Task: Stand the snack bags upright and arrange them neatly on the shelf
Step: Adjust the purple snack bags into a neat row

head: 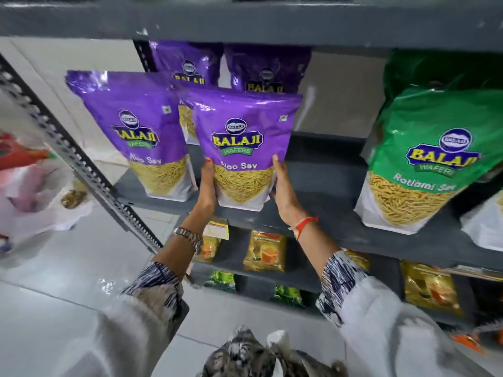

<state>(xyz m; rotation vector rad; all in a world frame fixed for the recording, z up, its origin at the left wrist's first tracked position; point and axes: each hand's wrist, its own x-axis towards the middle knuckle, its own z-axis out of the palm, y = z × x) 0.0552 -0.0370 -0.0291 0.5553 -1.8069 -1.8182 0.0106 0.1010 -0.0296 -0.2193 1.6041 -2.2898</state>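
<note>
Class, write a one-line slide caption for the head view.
Both hands, left and right, steady an upright purple Aloo Sev bag on the grey shelf.

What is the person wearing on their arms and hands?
The left wrist has a silver metal watch with a link band. The right wrist has a red thread bracelet. Both sleeves have dark blue and white streaky patterned cuffs, with plain white cloth above. A fingernail on the left hand looks painted red.

Bright, even overhead light. Glare streaks on the foil top of the centre purple bag (pixel 242 148); shadowed shelf recess behind it. Bag sharp; sleeves below and floor bags left of it motion-blurred. Wide-angle bending at edges.
</note>
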